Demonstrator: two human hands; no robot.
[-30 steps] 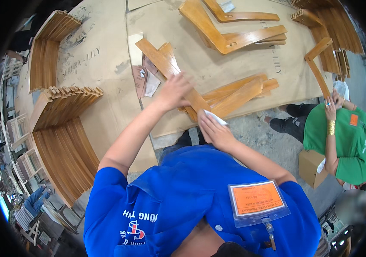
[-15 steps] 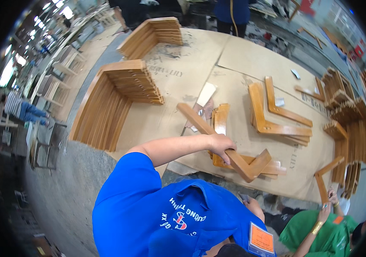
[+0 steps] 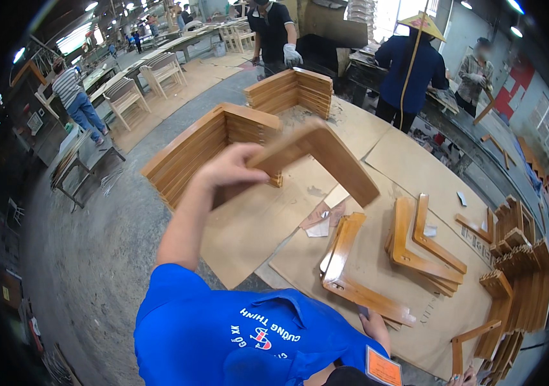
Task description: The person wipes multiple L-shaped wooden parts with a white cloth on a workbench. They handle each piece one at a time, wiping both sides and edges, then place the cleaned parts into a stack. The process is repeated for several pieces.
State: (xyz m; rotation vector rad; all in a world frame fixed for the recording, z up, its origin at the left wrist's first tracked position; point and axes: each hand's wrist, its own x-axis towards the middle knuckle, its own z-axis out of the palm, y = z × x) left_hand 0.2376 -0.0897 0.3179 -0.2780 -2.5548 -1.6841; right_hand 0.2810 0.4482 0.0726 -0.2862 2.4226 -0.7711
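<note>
My left hand [image 3: 232, 168] is closed around one arm of an L-shaped varnished wooden piece [image 3: 335, 154], held up over the table. Behind it stands a stack of similar wooden pieces [image 3: 187, 151], partly covered by the held one. Low by my body, my right hand [image 3: 376, 328] is closed on a small grey flat piece [image 3: 364, 311], whose kind I cannot make out. Nearest to that hand lies a small pile of L-shaped wooden pieces [image 3: 345, 260]. Another pile of them [image 3: 406, 248] is further right, beside a single L-shaped piece [image 3: 438, 248].
Brown cardboard [image 3: 236, 238] covers the table. A second stack [image 3: 293, 90] stands at the far edge, and more stacks [image 3: 525, 289] line the right side. Across the table are a person with a white glove [image 3: 292, 55] and a person in dark blue [image 3: 409, 71]. Paper scraps [image 3: 318, 228] lie mid-table.
My left hand has lifted the wooden piece away from the near pile, up and left toward the stack. The view has tilted up. My right hand stays low by my body.
</note>
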